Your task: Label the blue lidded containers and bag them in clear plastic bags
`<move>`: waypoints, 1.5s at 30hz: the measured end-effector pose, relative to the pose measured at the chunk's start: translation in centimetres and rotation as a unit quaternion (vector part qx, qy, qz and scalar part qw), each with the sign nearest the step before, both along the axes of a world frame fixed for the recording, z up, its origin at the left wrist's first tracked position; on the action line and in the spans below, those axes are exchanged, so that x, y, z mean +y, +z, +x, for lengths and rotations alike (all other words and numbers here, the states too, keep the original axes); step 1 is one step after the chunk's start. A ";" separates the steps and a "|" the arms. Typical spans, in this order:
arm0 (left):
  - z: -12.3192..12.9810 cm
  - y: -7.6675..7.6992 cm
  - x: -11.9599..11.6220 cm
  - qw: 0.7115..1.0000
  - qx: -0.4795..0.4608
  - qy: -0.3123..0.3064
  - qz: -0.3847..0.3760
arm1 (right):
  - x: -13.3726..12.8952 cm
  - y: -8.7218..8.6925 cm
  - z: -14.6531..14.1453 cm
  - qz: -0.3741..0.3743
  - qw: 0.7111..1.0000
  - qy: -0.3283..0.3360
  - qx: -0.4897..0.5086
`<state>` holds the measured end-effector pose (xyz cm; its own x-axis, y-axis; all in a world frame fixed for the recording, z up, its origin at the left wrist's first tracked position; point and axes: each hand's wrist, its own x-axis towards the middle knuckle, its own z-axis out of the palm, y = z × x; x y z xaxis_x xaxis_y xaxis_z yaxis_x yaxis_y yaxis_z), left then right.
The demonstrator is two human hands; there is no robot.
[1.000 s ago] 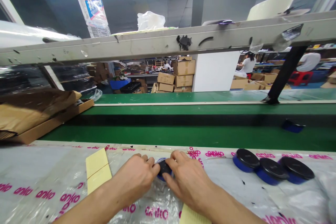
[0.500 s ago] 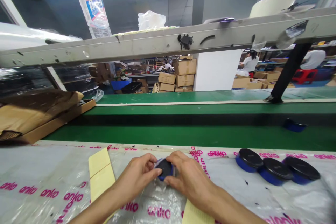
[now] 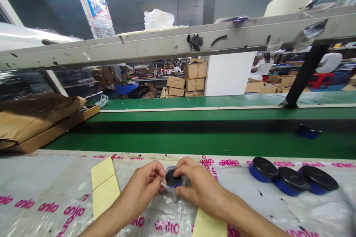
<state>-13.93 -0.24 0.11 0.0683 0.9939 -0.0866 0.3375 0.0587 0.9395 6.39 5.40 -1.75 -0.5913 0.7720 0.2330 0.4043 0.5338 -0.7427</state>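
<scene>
My right hand (image 3: 198, 189) holds a small round container with a black top and blue side (image 3: 172, 180), thumb and fingers curled round its right side. A clear plastic wrap (image 3: 169, 188) lies about the container. At its left edge, my left hand (image 3: 148, 182) is closed in a pinch on the wrap. Part of the container is hidden by the fingers. Both hands are just above the plastic-covered worktop (image 3: 217, 211), between two stacks of yellow paper slips, the left stack (image 3: 104, 185) and the right stack (image 3: 210, 226).
Three similar black-and-blue containers (image 3: 291, 182) sit together on the right. Another blue piece (image 3: 308, 132) lies on the green conveyor belt (image 3: 194, 144). A cardboard tray with brown paper (image 3: 36, 118) stands at left. A metal shelf beam (image 3: 155, 48) crosses above, bearing a water bottle (image 3: 95, 7).
My left thumb has come off the container's top and moved slightly left and down with the wrap's edge. My right fingers now reach onto the black top.
</scene>
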 end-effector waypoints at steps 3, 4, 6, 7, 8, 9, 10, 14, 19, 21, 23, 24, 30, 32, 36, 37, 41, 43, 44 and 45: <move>0.3 0.6 -0.6 0.994 0.102 -0.015 0.041 | -0.8 0.4 -0.1 0.032 0.998 0.011 -0.052; 0.3 0.8 -0.7 0.993 0.114 -0.009 0.037 | -1.0 0.6 0.0 0.040 0.997 0.015 -0.063; 0.4 1.2 -0.6 0.997 0.072 0.010 0.007 | -1.4 0.7 0.1 0.069 0.995 0.026 -0.066; 0.4 1.4 -0.5 0.999 0.033 0.021 -0.016 | -1.7 0.7 0.2 0.087 0.994 0.030 -0.060; 0.4 1.5 -0.4 0.999 -0.003 0.030 -0.036 | -1.9 0.7 0.2 0.106 0.992 0.032 -0.054; 0.4 1.6 -0.2 0.998 -0.030 0.036 -0.051 | -2.1 0.6 0.3 0.121 0.991 0.031 -0.050; 0.4 1.6 -0.2 0.997 -0.045 0.038 -0.059 | -2.2 0.5 0.2 0.131 0.990 0.026 -0.050; 0.3 1.2 -0.5 0.998 -0.033 0.060 -0.014 | -2.5 0.2 -0.1 0.114 0.993 0.008 -0.041; 0.1 -0.9 -1.5 0.995 0.090 0.021 0.028 | -2.6 0.8 -0.3 0.122 0.992 0.008 0.001; 0.4 -1.7 -1.5 0.994 0.112 0.001 0.012 | -2.8 1.1 -0.2 0.132 0.991 0.012 0.003; 0.9 -2.2 -1.2 0.993 0.119 0.005 0.023 | -2.9 1.3 0.1 0.132 0.991 -0.005 0.020; 1.2 -2.2 -1.0 0.992 0.119 0.005 0.035 | -3.0 1.4 0.4 0.134 0.990 -0.019 0.033; 1.3 -1.8 -0.4 0.989 0.127 -0.007 0.069 | -2.5 1.0 1.8 0.169 0.983 0.018 -0.075; 1.2 -1.7 -0.3 0.989 0.132 -0.006 0.070 | -2.3 0.5 1.7 0.165 0.975 0.014 -0.145; 1.0 -1.7 -0.2 0.989 0.113 -0.031 0.090 | -2.3 0.6 1.4 0.133 0.982 0.005 -0.132; 0.9 -1.7 -0.2 0.989 0.110 -0.038 0.091 | -2.2 0.8 1.5 0.118 0.987 0.007 -0.106; 0.3 -1.9 -0.5 0.991 0.106 -0.062 0.054 | -2.0 1.7 2.4 0.091 0.996 -0.010 -0.022; 0.1 -2.0 -0.7 0.990 0.117 -0.067 0.039 | -2.0 1.8 2.6 0.099 0.995 -0.026 -0.008; 0.1 -2.1 -0.7 0.989 0.128 -0.068 0.038 | -2.0 1.8 2.5 0.101 0.995 -0.022 -0.014; 0.2 -2.1 -0.7 0.987 0.140 -0.069 0.042 | -2.1 1.7 2.4 0.101 0.994 -0.012 -0.028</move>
